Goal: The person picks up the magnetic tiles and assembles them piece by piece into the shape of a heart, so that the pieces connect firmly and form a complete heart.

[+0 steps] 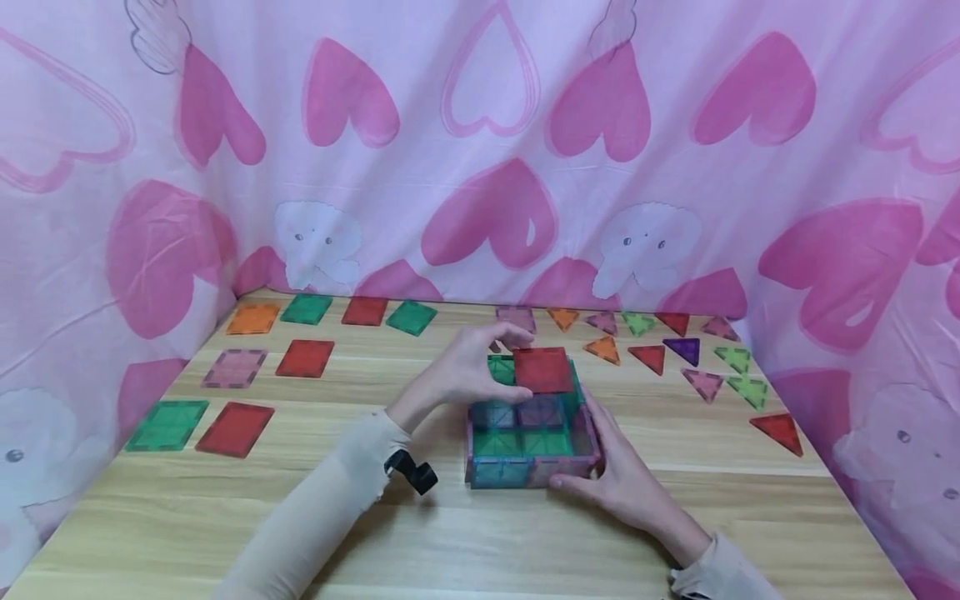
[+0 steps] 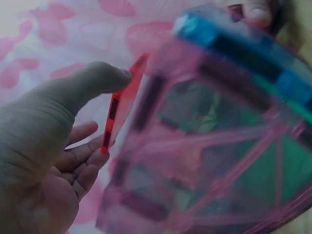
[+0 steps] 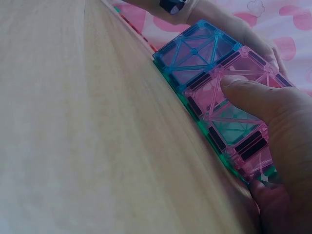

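Note:
A low open box of translucent magnetic tiles (image 1: 501, 473) stands mid-table, its front wall blue and pink, with green tiles at its base. Over its far part, my left hand (image 1: 474, 367) pinches a red square magnetic tile (image 1: 543, 371) by the edge, between thumb and fingers. In the left wrist view the red tile (image 2: 126, 100) stands close beside a pink wall (image 2: 195, 141) of the box; whether they touch I cannot tell. My right hand (image 1: 628, 479) grips the box's near right corner, its thumb on the pink front tile (image 3: 239, 107) in the right wrist view.
Square tiles in orange, green, red and pink lie at the left, such as a red one (image 1: 235, 429). At the right are several triangle tiles, among them a purple one (image 1: 682, 350). A pink heart-patterned curtain (image 1: 487, 208) surrounds the wooden table (image 1: 480, 550).

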`<action>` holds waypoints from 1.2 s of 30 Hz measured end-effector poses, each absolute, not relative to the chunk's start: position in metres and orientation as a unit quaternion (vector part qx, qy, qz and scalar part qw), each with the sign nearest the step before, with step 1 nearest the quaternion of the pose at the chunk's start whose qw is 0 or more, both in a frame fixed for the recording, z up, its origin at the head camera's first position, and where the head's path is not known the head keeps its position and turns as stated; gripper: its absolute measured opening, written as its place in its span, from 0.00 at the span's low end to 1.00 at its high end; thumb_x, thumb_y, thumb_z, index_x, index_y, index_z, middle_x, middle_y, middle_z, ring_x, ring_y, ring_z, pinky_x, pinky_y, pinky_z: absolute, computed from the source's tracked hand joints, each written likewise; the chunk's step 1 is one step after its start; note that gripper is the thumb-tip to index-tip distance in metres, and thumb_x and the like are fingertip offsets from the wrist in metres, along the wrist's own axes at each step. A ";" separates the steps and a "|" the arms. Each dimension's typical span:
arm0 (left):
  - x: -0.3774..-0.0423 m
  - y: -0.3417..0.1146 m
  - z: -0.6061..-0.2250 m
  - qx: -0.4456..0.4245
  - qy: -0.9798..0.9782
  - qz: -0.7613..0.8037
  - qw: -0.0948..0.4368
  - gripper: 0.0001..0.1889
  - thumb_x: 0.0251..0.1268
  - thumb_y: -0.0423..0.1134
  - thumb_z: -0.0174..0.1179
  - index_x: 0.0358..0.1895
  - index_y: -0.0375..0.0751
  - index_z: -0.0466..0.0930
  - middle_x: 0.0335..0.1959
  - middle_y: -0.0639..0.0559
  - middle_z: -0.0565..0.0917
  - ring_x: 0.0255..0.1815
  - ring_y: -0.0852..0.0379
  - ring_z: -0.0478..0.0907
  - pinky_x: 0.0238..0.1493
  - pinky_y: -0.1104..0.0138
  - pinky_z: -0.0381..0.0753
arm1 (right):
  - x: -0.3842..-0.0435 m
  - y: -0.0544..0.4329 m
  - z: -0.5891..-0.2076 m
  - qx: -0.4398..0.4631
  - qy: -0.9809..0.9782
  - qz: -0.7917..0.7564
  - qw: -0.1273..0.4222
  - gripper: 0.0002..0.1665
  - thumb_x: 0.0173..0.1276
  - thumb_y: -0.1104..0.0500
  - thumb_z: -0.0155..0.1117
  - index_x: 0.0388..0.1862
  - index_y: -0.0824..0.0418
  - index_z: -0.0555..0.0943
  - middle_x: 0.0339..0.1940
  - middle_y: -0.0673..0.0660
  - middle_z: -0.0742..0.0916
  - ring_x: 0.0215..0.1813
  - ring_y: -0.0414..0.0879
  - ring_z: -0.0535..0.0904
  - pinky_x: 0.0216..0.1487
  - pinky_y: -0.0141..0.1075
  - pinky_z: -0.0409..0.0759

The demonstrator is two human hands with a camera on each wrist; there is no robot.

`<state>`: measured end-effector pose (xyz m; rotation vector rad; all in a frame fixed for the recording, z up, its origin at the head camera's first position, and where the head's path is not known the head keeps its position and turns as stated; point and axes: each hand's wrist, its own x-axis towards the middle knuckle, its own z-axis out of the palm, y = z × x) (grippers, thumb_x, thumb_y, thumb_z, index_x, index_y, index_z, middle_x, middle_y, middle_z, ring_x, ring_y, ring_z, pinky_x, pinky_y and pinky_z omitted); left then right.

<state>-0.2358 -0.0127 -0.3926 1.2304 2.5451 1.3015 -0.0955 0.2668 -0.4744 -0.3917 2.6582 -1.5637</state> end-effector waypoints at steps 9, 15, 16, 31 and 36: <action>-0.230 0.010 -0.399 0.414 0.827 0.381 0.010 0.36 0.60 0.48 0.86 0.68 0.40 0.82 0.61 0.49 0.88 0.62 0.54 0.83 0.70 0.55 0.82 | -0.097 0.268 -0.473 -0.116 0.857 -0.502 0.033 0.73 0.63 0.42 0.89 0.92 0.25 0.46 0.90 0.54 0.62 0.86 0.61 0.62 0.81 0.76 0.59; -0.232 0.011 -0.401 0.420 0.835 0.355 0.001 0.37 0.60 0.47 0.86 0.70 0.40 0.80 0.64 0.48 0.88 0.66 0.51 0.82 0.75 0.52 0.80 | -0.097 0.268 -0.474 -0.125 0.856 -0.501 0.027 0.76 0.63 0.43 0.90 0.94 0.28 0.43 0.90 0.55 0.62 0.86 0.62 0.63 0.81 0.76 0.59; -0.232 0.011 -0.401 0.421 0.836 0.351 0.000 0.38 0.60 0.48 0.86 0.71 0.39 0.80 0.65 0.48 0.88 0.67 0.50 0.81 0.76 0.51 0.78 | -0.097 0.268 -0.474 -0.128 0.856 -0.500 0.024 0.76 0.63 0.43 0.90 0.94 0.29 0.43 0.90 0.56 0.62 0.85 0.63 0.64 0.81 0.77 0.59; -0.245 -0.011 -0.389 0.375 0.847 0.376 0.001 0.47 0.64 0.63 0.80 0.83 0.52 0.72 0.79 0.54 0.77 0.76 0.50 0.73 0.76 0.44 0.78 | -0.096 0.268 -0.473 -0.132 0.850 -0.510 0.022 0.77 0.62 0.44 0.90 0.94 0.29 0.44 0.90 0.54 0.62 0.85 0.60 0.64 0.81 0.77 0.59; -0.263 -0.029 -0.394 0.326 0.846 0.422 -0.005 0.44 0.68 0.63 0.77 0.84 0.61 0.71 0.83 0.55 0.72 0.79 0.46 0.73 0.75 0.40 0.77 | -0.096 0.268 -0.472 -0.131 0.850 -0.510 0.023 0.77 0.62 0.44 0.90 0.94 0.29 0.44 0.90 0.54 0.61 0.87 0.60 0.62 0.82 0.77 0.56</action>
